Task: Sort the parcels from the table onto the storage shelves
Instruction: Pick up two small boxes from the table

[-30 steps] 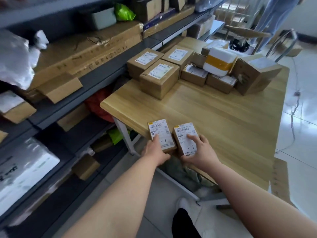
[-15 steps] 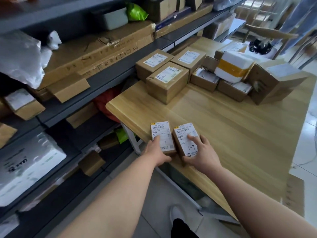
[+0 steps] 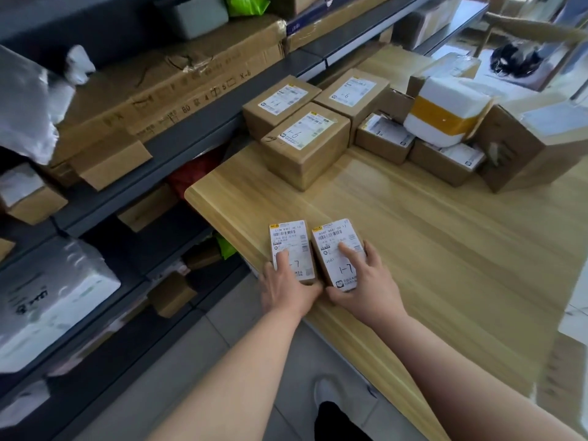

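Dark shelves (image 3: pixel 178 144) run along the left of the wooden table (image 3: pixel 445 265). At the table's near edge, two small parcels lie side by side. The left hand (image 3: pixel 288 289) grips the left parcel (image 3: pixel 291 249), forefinger flat on its label; the right hand (image 3: pixel 366 286) clasps the right parcel (image 3: pixel 335 249), fingers spread over top and side.

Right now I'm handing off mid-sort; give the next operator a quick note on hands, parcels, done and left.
Left hand: gripping the left small parcel, handwritten 1-7, at the table's near edge.
Right hand: gripping the right small parcel, also 1-7, beside the first.
Both parcels rest on the table, not lifted.
Left: shelve this pair, then the brown boxes marked 1-6 and the white foam box stack at the far end.
The storage shelves, to the left, already hold cartons.
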`<state>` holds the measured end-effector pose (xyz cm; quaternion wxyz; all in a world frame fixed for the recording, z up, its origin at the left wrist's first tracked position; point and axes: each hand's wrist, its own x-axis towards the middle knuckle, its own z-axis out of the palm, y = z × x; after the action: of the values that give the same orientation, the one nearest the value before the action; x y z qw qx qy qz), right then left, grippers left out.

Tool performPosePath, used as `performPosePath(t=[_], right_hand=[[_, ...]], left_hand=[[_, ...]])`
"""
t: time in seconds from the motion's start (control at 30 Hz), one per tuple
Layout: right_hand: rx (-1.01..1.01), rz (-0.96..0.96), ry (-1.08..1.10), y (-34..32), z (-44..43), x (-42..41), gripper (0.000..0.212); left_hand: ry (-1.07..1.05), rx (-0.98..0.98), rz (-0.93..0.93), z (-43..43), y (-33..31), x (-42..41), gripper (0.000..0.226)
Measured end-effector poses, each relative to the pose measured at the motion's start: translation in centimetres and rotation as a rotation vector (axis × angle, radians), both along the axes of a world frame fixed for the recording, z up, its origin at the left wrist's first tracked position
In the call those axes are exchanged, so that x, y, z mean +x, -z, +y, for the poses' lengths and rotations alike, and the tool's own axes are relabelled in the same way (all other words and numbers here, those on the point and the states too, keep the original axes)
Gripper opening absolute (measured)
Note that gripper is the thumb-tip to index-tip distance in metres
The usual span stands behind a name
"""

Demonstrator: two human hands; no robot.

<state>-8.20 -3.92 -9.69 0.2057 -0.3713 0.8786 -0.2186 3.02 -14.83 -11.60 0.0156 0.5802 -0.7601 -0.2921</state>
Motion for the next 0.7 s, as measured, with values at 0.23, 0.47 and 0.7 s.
performPosePath(t=[0.23, 0.47, 0.7], right_hand=[[-0.048, -0.037, -0.079, -0.9, -1.4, 0.6, 0.086], [-0.079, -0.079, -0.368, -2.4, -6.5, 8.4, 0.085], [-0.079, -0.068, -0.741, -4.5, -11.2, 23.0, 0.085]], left_hand=[[-0.123, -0.067, 0.079, -1.4, -0.1, 4.2, 0.087], [-0.329, -0.174, 0.132, -1.6, -2.6, 18.0, 0.096], [-0.675, -0.223, 0.132, 2.3, -5.2, 33.4, 0.095]])
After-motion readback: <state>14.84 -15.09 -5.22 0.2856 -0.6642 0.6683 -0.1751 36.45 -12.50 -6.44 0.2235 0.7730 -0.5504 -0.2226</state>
